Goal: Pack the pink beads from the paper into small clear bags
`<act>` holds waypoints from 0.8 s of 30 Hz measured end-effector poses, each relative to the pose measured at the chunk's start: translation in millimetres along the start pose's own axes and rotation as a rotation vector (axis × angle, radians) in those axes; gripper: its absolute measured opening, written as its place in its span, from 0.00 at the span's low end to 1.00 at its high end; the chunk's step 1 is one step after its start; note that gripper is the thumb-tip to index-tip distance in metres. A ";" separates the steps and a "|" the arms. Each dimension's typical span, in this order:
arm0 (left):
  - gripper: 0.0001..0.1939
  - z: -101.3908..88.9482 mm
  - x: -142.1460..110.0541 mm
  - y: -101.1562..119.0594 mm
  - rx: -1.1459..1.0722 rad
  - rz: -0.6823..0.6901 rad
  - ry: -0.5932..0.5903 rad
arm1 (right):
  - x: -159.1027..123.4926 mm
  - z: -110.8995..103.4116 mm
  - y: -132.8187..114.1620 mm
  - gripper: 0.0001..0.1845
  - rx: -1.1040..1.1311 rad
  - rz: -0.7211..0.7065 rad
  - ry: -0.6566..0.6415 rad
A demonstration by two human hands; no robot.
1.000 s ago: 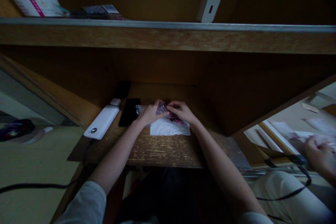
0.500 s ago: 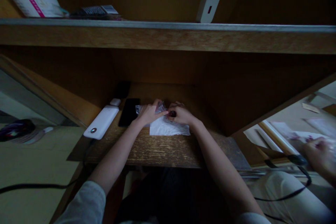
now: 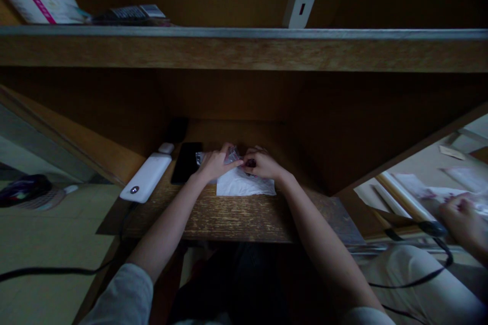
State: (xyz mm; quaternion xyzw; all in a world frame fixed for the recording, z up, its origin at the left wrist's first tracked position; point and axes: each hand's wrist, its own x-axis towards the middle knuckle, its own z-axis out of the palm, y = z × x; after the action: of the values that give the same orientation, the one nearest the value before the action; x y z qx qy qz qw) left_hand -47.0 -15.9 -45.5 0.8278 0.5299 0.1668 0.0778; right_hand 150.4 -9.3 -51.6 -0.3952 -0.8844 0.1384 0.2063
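The left hand (image 3: 217, 163) grips a small plastic bag (image 3: 233, 156) with closed fingers, and the right hand (image 3: 264, 164) is closed just beside it, so the bag stays above a white tissue (image 3: 244, 186) on the worktop (image 3: 229, 218).

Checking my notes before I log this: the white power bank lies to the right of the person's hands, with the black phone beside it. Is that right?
Wrong side: in the head view, the power bank lies left of the hands, beyond the left hand, not right of them. The black phone is indeed beside it.
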 end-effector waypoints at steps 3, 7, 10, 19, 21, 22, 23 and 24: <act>0.29 -1.0 -0.5 1.4 0.006 0.000 -0.007 | -0.7 -5.0 0.9 0.04 0.119 0.058 0.084; 0.30 -0.9 -1.0 3.4 0.014 0.012 -0.011 | -1.5 -10.3 -1.7 0.07 0.346 0.122 0.211; 0.29 0.0 -1.4 5.5 0.020 0.018 -0.019 | -0.9 -11.3 -5.0 0.08 0.454 0.141 0.248; 0.30 2.9 -1.5 7.1 -0.007 0.046 -0.026 | 2.1 -0.8 -7.7 0.10 0.533 0.095 0.244; 0.29 3.2 -1.5 6.3 -0.021 0.051 -0.024 | 2.1 -1.6 -9.0 0.10 0.515 0.079 0.230; 0.29 3.4 -1.5 5.9 -0.028 0.051 -0.021 | 1.7 -3.3 -9.2 0.10 0.505 0.084 0.228; 0.29 3.7 -1.5 5.4 -0.033 0.050 -0.016 | 0.7 -5.9 -8.6 0.11 0.498 0.099 0.230; 0.30 3.9 -1.6 5.0 -0.037 0.049 -0.011 | -0.9 -9.1 -6.9 0.11 0.489 0.122 0.232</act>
State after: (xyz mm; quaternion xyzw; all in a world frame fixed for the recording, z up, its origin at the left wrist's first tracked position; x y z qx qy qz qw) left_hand -41.9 -19.3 -48.0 0.8398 0.5060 0.1740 0.0922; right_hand 150.9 -13.7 -41.1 -0.3993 -0.7698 0.3136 0.3868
